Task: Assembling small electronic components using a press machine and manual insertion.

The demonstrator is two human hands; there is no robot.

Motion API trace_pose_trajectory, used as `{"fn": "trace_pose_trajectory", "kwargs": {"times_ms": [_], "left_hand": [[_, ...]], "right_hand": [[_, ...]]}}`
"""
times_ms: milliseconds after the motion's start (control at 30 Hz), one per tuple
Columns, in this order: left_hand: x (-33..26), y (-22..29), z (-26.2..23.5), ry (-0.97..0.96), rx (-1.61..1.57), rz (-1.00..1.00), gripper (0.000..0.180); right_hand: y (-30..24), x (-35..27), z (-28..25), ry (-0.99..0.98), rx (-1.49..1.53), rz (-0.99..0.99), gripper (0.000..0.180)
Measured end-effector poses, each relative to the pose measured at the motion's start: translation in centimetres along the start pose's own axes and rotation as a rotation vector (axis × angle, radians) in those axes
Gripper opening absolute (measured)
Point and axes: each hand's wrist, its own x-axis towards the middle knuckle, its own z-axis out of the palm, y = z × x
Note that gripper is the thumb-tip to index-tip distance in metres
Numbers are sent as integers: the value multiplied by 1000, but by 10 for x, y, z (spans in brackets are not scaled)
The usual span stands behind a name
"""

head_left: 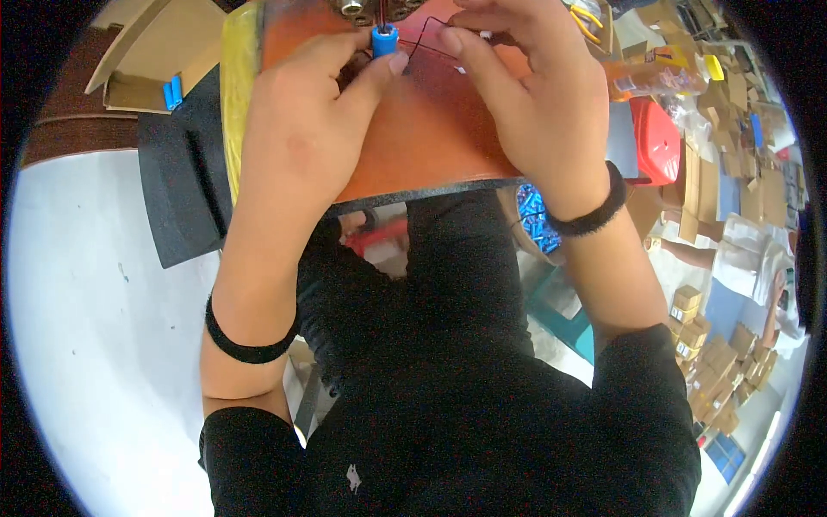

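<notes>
At the top of the view, my left hand (323, 95) grips a blue cylindrical battery cell (385, 43) between thumb and fingers. The cell stands upright on an orange-brown tabletop (422, 129), its top end under thin dark prongs of a metal machine part (353, 7). My right hand (543, 95) pinches a thin black wire (422, 36) between thumb and forefinger. The wire runs bent toward the cell; whether it joins the cell is hidden by my left fingers. Small white tips, perhaps connectors (461, 70), show beside my right thumb.
A cardboard box (142, 95) with blue cells (173, 92) stands at left, beside yellow wrapping (241, 95). Blue cells fill a round bin (536, 220) below the table's right. Yellow-handled pliers (586, 24), a bottle (663, 77), a red stool (656, 142) and another person (749, 258) are right.
</notes>
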Motion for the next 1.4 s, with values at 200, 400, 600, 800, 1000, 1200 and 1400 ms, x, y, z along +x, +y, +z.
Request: {"fn": "trace_pose_trajectory", "kwargs": {"times_ms": [200,400,600,800,1000,1200,1400], "left_hand": [[-1,4,-3,-17,15,-89,27],[-1,4,-3,-7,23,-81,27],[-12,3,-4,-56,23,111,27],[-5,-48,-81,256,314,-99,27],[47,-176,-113,-209,979,-411,26],[65,-207,-94,-157,933,-375,21],[56,-235,-128,-160,751,-300,29]], "right_hand": [[5,-3,5,-2,61,-24,26],[5,-1,11,67,216,47,20],[9,-22,-10,97,490,135,33],[5,-103,-113,264,230,309,26],[69,-207,-151,-58,-479,514,24],[125,-240,-151,-78,-606,477,26],[108,-114,-63,-2,-406,202,22]]}}
